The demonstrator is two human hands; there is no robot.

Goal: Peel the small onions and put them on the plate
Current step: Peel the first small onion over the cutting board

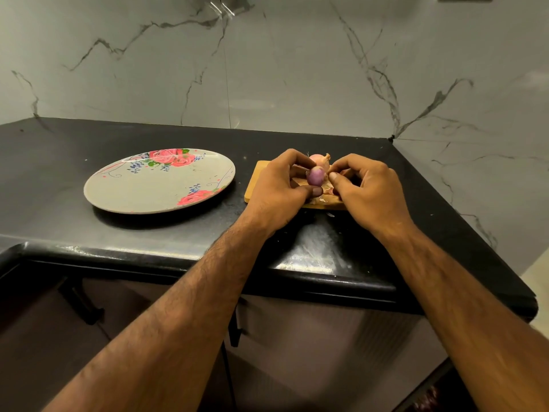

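My left hand grips a small purple onion between thumb and fingers, just above a wooden board. My right hand is right beside it, its thumb and forefinger tips pinched together close to the onion's right side; what they hold is too small to tell. Behind the held onion a pale pink, unpeeled onion lies on the board. Bits of peel lie on the board under my hands. A grey plate with red roses sits to the left, with nothing on it.
Everything sits on a black stone counter against a grey marbled wall. The counter's rounded front edge runs below my forearms, and its right side cuts away diagonally. Cabinet doors lie beneath.
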